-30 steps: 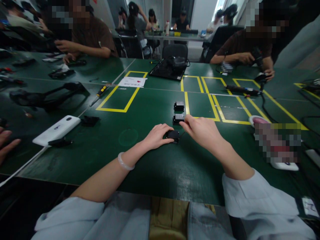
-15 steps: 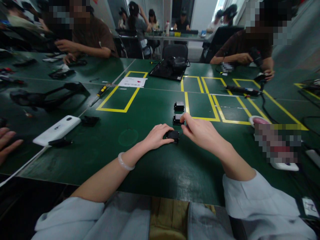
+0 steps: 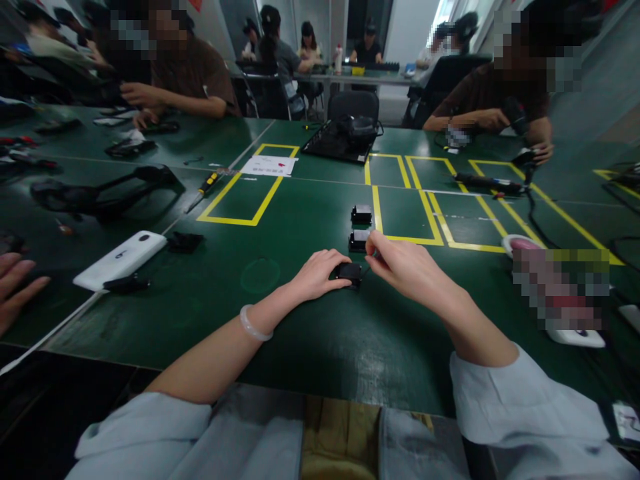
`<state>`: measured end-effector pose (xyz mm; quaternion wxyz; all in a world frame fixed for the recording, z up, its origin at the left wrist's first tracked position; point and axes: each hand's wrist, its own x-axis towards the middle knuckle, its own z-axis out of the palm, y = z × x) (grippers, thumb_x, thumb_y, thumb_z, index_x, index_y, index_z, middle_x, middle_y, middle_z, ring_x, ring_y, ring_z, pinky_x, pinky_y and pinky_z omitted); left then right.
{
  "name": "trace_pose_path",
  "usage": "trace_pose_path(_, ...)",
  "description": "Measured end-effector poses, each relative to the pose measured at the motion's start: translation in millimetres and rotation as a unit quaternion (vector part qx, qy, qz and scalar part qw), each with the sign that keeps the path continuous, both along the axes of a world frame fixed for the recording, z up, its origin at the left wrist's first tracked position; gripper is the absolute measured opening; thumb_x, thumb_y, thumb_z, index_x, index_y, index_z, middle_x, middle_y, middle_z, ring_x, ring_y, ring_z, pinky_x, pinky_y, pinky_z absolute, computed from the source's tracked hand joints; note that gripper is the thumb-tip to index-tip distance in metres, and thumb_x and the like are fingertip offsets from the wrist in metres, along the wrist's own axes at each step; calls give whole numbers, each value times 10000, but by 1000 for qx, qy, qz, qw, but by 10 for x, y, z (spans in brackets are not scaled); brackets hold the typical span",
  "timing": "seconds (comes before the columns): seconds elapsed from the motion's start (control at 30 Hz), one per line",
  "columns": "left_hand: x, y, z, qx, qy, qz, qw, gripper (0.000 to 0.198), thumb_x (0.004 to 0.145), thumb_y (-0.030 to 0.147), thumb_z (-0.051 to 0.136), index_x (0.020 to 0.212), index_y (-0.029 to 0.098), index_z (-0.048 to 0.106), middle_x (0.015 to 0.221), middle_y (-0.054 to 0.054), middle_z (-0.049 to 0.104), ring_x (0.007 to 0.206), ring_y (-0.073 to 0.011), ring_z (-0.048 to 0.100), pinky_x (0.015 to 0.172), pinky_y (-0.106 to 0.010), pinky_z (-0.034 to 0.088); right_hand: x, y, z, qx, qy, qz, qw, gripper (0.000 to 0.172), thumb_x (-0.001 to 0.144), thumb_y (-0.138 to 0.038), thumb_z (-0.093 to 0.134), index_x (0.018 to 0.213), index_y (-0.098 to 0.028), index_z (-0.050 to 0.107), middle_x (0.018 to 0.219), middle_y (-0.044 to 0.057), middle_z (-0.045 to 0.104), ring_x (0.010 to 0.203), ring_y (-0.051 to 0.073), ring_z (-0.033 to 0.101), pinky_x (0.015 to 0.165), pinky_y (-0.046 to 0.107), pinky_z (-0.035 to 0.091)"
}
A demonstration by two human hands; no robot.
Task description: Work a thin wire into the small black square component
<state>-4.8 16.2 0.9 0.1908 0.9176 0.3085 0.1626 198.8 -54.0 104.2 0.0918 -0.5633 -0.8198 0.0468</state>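
lying clamped between left fingers point(image 3: 341, 284), the black block point(image 3: 349, 273) sits beside pinched right fingers point(image 3: 378, 247).

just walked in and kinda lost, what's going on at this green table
A person's left hand grips a small black block on the green table. The right hand is curled just right of it; whether it holds something thin is hard to tell. A second black block sits just beyond, and a third block farther off. A screwdriver lies farther left.

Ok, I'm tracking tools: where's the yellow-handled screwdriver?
The screwdriver lies left of centre in the head view, on the green table, just left of the white sheet.
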Motion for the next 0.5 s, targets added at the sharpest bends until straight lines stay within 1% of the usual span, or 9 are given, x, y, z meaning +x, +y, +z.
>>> trace_pose_path(0.17, 0, 10, -34, 5, -2, 0, 1000, 364, 888, 455, 619, 1158, 219, 559, 1102, -60, 601, 1029, -241, 552, 897, -372, 413, 7, 11, -17, 6, 9, 1, 1000, 139, 953, -295, 429, 1001, -203, 521, 808, 29, 671, 668, 160, 581, 553, 258, 265)
trace_pose_path(0.3, -1, 15, -41, 6, -7, 0, 1000, 375, 887, 456, 619, 1168, 217, 550, 1101, -60, 602, 1028, -240, 555, 911, -378, 412, -9, 5, -6, 5, -18, -15, 1000, 236, 985, -384, 388, 994, -199, 533, 755, 30, 662, 654, 176, 589, 545, 262, 247)
trace_pose_path(0.37, -1, 12, -31, 6, -6, 1, 1000, 377, 887, 458, 619, 1171, 219, 550, 1100, -60, 601, 1036, -242, 553, 917, -381, 411, -19, 3, 4, 4, -30, -18, 999, 242, 990, -378, 383, 998, -194, 540, 757, 37, 665, 662, 181, 596, 545, 263, 242)
trace_pose_path(0.5, 10, -16, -7, -2, -2, -2, 1000, 378, 885, 464, 617, 1166, 218, 556, 1092, -64, 604, 1025, -246, 555, 917, -387, 410, -19, 7, 0, 3, -27, -17, 999, 191, 978, -335, 424, 978, -190, 549, 762, 38, 670, 672, 174, 602, 544, 256, 240)
